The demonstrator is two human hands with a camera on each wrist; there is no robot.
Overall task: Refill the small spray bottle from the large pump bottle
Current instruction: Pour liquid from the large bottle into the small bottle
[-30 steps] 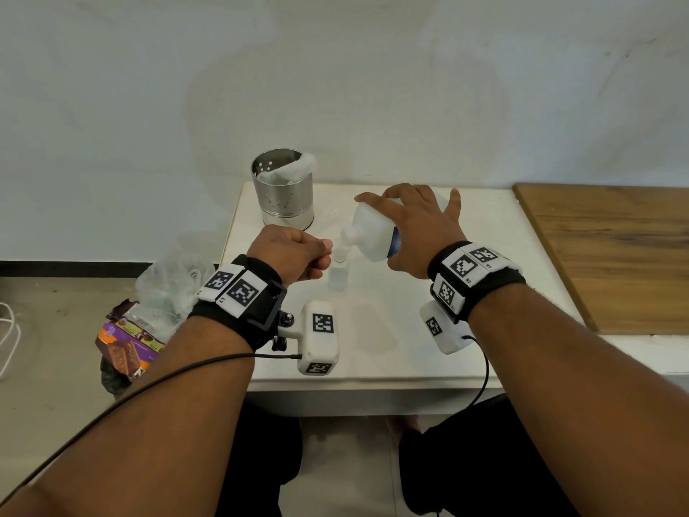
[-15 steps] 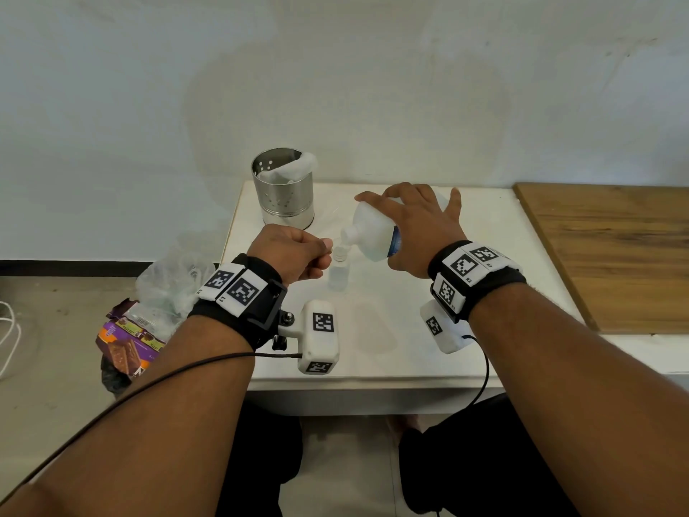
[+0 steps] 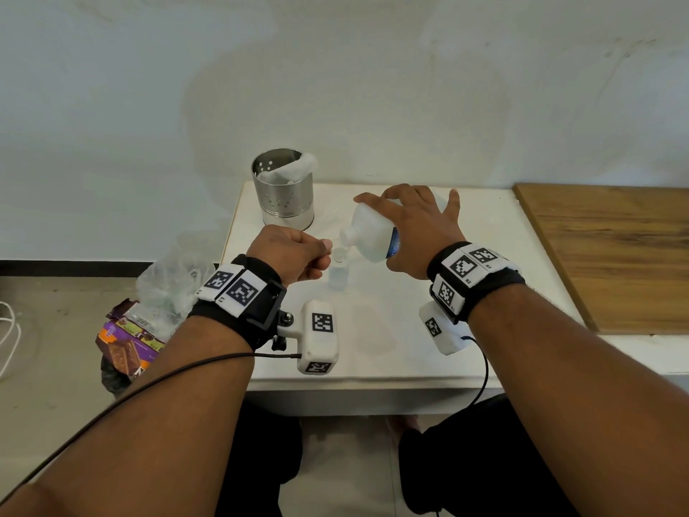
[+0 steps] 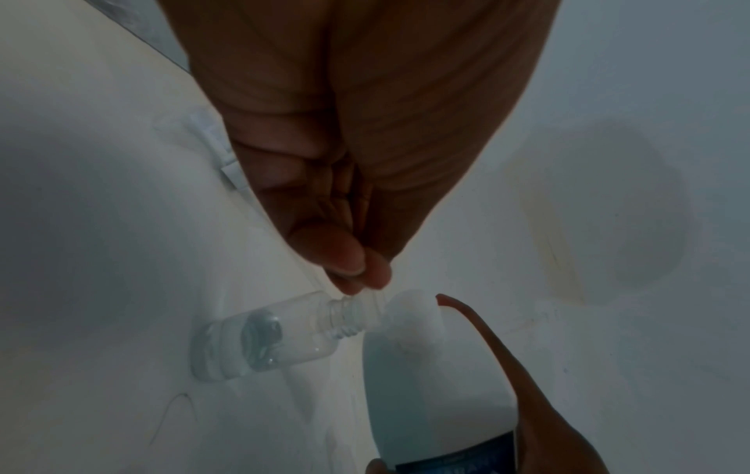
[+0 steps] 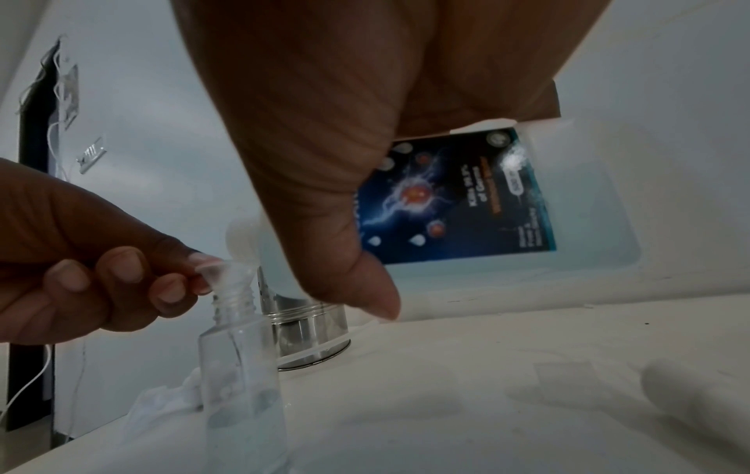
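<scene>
The small clear spray bottle (image 3: 338, 273) (image 5: 243, 368) stands uncapped on the white table (image 3: 391, 352), with clear liquid in its lower part. My left hand (image 3: 323, 251) (image 4: 359, 272) pinches a small clear funnel (image 5: 227, 275) seated in the bottle's threaded neck (image 4: 345, 317). My right hand (image 3: 406, 225) grips the large white bottle (image 3: 369, 235) (image 5: 588, 231) from above. That bottle has a blue label (image 5: 458, 198) and is tilted, its open neck (image 4: 412, 312) down at the funnel. Its pump head is off.
A perforated steel cup (image 3: 284, 188) with white wadding stands at the table's back left, just behind the bottles. A wooden board (image 3: 611, 255) covers the right side. A plastic bag and snack wrappers (image 3: 130, 341) lie on the floor to the left.
</scene>
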